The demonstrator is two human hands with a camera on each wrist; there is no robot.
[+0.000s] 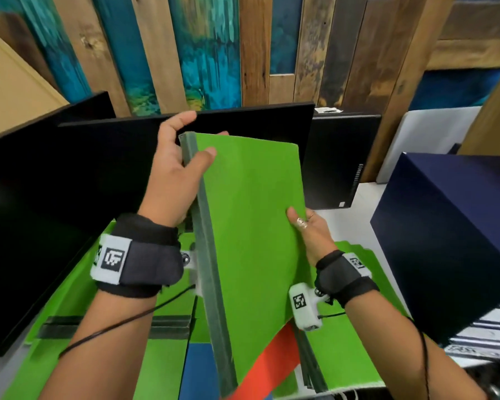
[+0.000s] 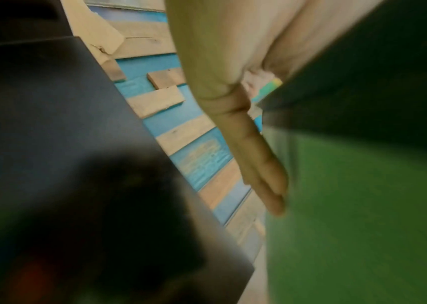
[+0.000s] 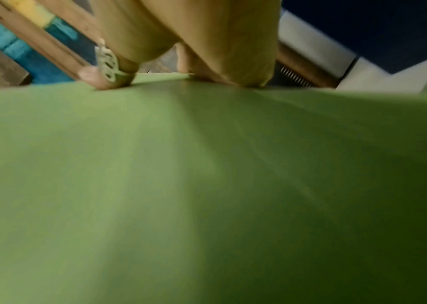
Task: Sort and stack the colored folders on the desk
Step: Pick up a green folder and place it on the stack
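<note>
1. A green folder point(image 1: 251, 226) with a grey spine strip down its left edge is held raised and tilted above the counter point(image 1: 367, 194), its cover plain and slightly worn at the far corners.
2. The spine near the folder's far end is held by the left hand point(image 1: 173, 174): the thumb is laid on the cover and the fingers are curled behind the spine.
3. The folder's right edge is pinched by the right hand point(image 1: 309, 229), thumb on top and fingers beneath; a ring is worn on the thumb.
4. In the right wrist view the cover point(image 3: 207, 185) fills most of the picture, blurred.
5. Beneath the held folder, further green folders point(image 1: 350, 336) are spread on the counter, with an orange-red folder point(image 1: 274, 359) and a blue folder point(image 1: 199, 368) partly covered among them.
6. A grey-spined green folder point(image 1: 78, 301) lies on the left side.
7. Dark monitors point(image 1: 55, 180) are set behind the folders, and a dark computer case point(image 1: 338, 163) stands to their right.
8. A navy box point(image 1: 456, 232) stands at the right; its contents cannot be seen.
</note>
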